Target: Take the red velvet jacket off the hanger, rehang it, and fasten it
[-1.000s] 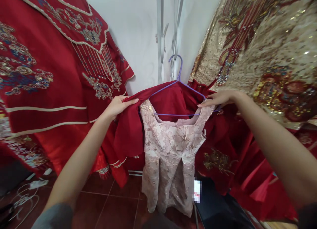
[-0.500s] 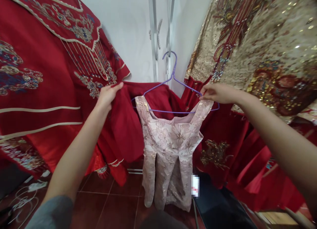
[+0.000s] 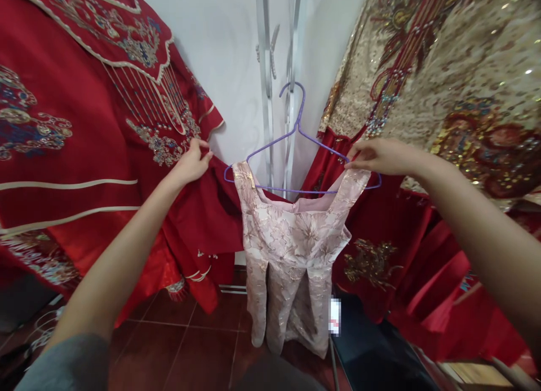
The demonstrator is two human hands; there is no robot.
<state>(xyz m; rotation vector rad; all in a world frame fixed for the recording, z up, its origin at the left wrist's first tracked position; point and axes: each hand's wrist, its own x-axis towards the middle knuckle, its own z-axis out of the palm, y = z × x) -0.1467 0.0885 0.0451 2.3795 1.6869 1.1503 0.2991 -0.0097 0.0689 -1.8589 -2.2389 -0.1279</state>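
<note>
A pale pink brocade dress [image 3: 291, 250] hangs by its straps on a purple wire hanger [image 3: 296, 132] in the middle of the view. My right hand [image 3: 378, 156] is closed on the hanger's right arm and the dress strap there. My left hand [image 3: 192, 163] is closed on a fold of plain red cloth [image 3: 211, 210], holding it to the left of the dress. The hanger's hook is near a white metal rail upright [image 3: 264, 81].
A red embroidered robe [image 3: 76, 126] fills the left side. A gold sequinned garment [image 3: 456, 70] and red embroidered skirts [image 3: 401, 250] hang on the right. Dark red floor tiles [image 3: 190, 351] lie below, with a black object [image 3: 372, 357] at the bottom right.
My left hand has pulled the red cloth leftward off the hanger, baring the wall behind the dress. My right hand has lifted the hanger slightly.
</note>
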